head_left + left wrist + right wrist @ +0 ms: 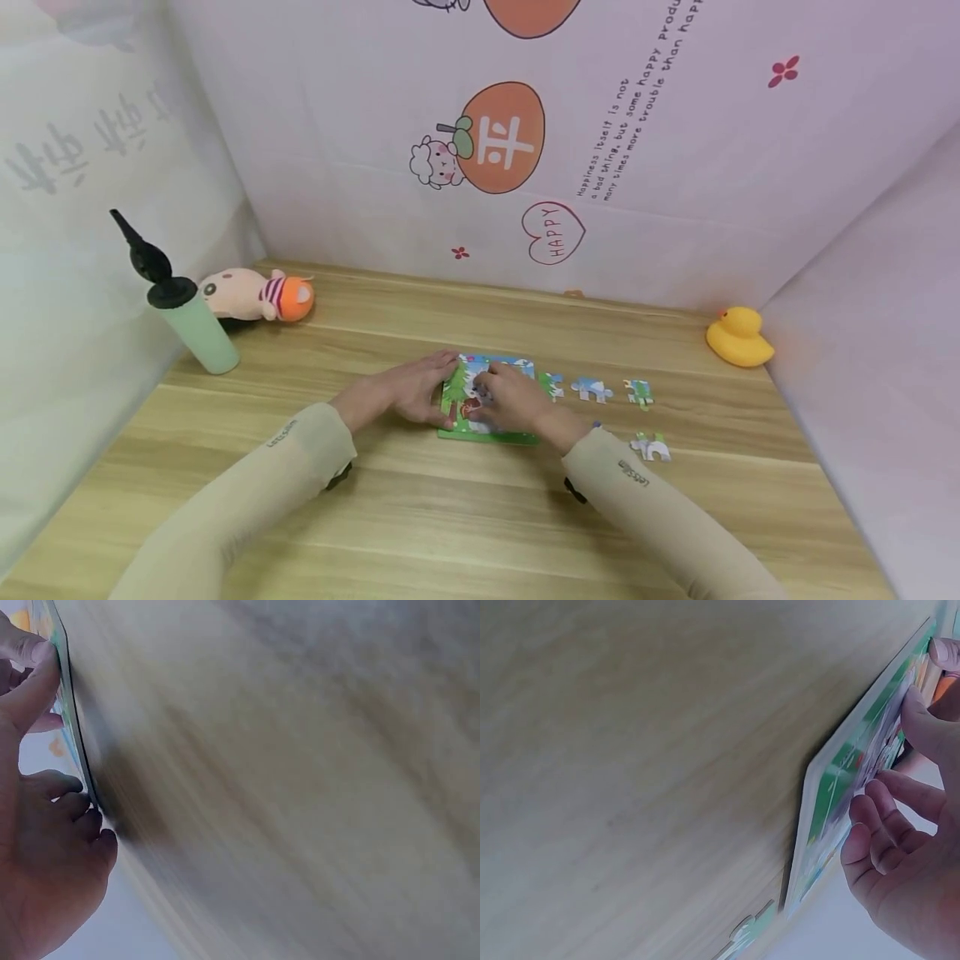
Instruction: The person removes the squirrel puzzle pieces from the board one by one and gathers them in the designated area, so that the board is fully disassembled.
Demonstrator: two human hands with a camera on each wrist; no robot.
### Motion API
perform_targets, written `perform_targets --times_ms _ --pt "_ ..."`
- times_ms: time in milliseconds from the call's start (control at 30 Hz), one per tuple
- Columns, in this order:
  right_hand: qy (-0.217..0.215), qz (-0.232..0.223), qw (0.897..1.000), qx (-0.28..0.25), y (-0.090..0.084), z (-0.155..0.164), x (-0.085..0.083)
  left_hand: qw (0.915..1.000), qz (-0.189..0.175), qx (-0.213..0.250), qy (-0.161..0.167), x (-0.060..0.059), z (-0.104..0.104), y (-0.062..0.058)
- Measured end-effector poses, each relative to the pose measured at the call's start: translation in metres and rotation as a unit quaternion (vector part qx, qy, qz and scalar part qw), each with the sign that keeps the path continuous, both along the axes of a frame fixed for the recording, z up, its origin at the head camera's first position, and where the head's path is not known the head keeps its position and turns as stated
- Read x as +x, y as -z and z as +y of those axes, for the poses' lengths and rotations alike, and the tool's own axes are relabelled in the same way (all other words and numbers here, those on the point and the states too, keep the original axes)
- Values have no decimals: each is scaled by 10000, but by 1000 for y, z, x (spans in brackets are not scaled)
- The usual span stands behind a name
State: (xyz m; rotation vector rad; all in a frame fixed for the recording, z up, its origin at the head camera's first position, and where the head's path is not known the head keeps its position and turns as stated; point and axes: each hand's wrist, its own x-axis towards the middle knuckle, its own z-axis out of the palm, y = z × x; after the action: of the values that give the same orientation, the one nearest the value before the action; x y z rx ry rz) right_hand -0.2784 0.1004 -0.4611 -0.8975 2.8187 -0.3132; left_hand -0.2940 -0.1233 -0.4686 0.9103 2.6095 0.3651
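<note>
A jigsaw puzzle board (487,439) with a green border and a cartoon picture lies flat on the wooden table. My left hand (420,387) holds the board's left side, its thumb near the front corner and its fingers by the back corner. Over the picture, my right hand (517,400) bends its thumb and fingers around a puzzle piece (480,392), which they partly cover. In the right wrist view, the thumb and index fingertip touch the picture surface of the board (829,787), while the other fingers curl above it.
Several loose puzzle pieces (592,389) lie right of the board, one (597,426) partly behind the right forearm. A yellow rubber duck (738,337) stands far right. At the left are a green hand pump (201,333) and a plush toy (243,293). Cloth-covered walls (337,167) enclose the table.
</note>
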Motion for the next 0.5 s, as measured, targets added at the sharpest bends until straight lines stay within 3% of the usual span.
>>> perform_targets --times_ms 500 --pt "210 -335 9988 -276 3 -1 -3 9998 105 -105 -110 -1 -1 3"
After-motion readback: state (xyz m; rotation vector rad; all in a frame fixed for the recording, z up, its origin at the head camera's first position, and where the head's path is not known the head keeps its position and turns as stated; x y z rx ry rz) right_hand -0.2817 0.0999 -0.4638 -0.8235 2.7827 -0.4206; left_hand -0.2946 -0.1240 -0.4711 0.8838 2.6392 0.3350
